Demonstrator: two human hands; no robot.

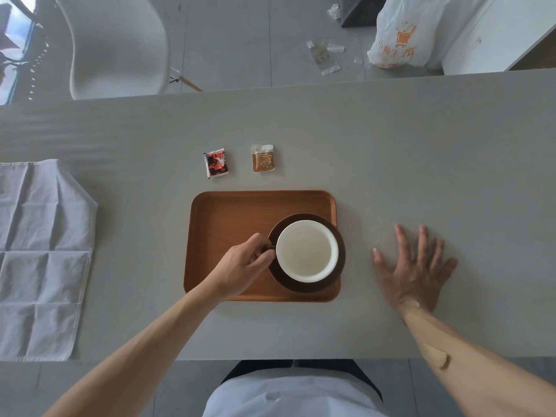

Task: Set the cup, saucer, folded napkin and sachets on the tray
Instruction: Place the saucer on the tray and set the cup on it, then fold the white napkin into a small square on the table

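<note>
The tray (pixel 228 224), a brown wooden one, lies on the grey table (pixel 421 145); the napkin (pixel 39 251) is spread unfolded at the table's left edge, well apart from it; the dark saucer (pixel 301 285) sits in the tray's right part, bearing the white cup (pixel 307 251); the left hand (pixel 240 266) pinches the cup's handle; the right hand (pixel 416 269) rests flat, fingers spread, right of the tray; the red sachet (pixel 215 162) and brown sachet (pixel 263 158) lie beyond the tray
</note>
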